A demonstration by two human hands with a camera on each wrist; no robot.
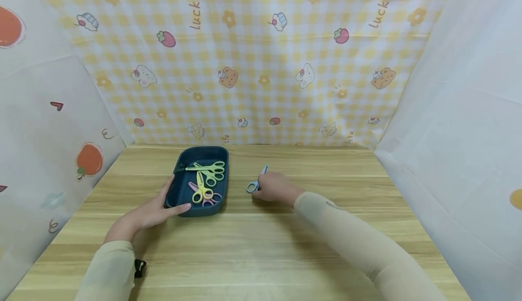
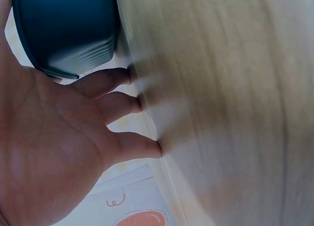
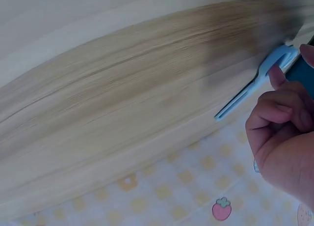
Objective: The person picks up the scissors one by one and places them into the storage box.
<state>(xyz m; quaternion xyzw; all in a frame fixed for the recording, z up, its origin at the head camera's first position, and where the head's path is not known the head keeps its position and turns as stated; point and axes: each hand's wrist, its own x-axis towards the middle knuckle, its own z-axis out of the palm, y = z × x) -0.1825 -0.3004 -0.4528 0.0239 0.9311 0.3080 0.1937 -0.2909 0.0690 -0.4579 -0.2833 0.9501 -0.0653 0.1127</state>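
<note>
A dark blue tray (image 1: 200, 212) stands on the left half of the table. Against its left side rests my left hand (image 1: 151, 212), fingers spread, the thumb along the near left corner. In the left wrist view three extended fingers (image 2: 140, 146) reach down to the tabletop beside the tray. To the right of the tray, my right hand (image 1: 275, 186) pinches a pair of light blue scissors (image 1: 253, 186) near the handles. The right wrist view shows their blades (image 3: 235, 104) pointing away from the curled fingers, close along the tabletop.
Inside the tray lie overlapping green scissors (image 1: 212, 174), yellow scissors (image 1: 200, 186) and pink-purple scissors (image 1: 216, 198). A yellow checked cloth (image 1: 261, 56) hangs behind the wooden table (image 1: 244, 255), with white cloths at both sides.
</note>
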